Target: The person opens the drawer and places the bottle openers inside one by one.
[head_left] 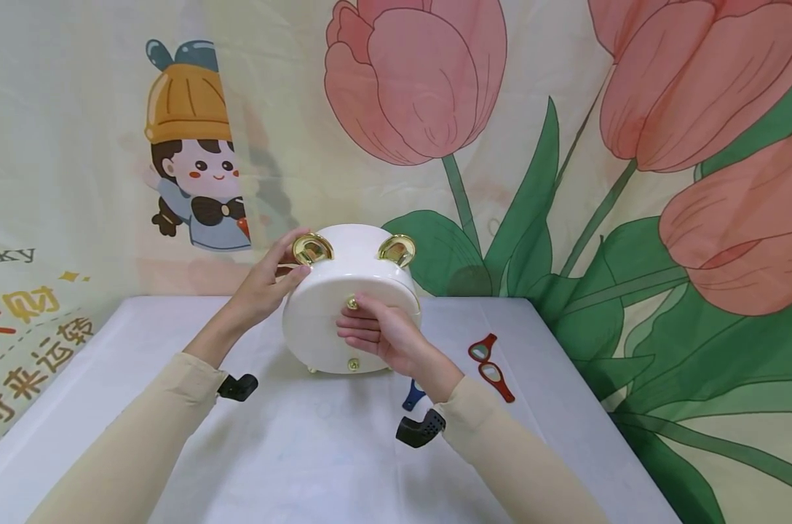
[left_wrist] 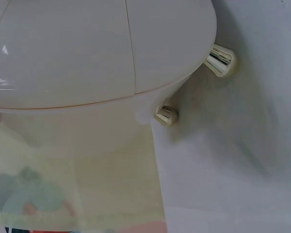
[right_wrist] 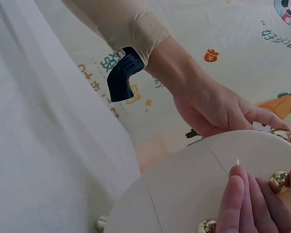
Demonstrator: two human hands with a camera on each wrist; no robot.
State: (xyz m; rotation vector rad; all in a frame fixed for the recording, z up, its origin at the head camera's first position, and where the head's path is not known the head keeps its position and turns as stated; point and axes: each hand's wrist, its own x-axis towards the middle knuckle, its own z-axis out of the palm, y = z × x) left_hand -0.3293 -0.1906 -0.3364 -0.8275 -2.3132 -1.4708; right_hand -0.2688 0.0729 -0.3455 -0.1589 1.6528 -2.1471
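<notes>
A white round box with gold ring-shaped ears and small gold feet stands on the table. My left hand grips its upper left side beside the left gold ear, thumb toward the front. My right hand is at the front face, pinching the upper gold knob between thumb and index finger; the other fingers extend across the face. Below them shows a lower gold knob. Thin seams cross the box's face. In the left wrist view, the box's side and two gold feet show.
To the right lie two red pieces with pale oval centres, end to end. A blue piece is partly hidden by my right wrist. A white cloth covers the table; a printed tulip backdrop hangs behind it.
</notes>
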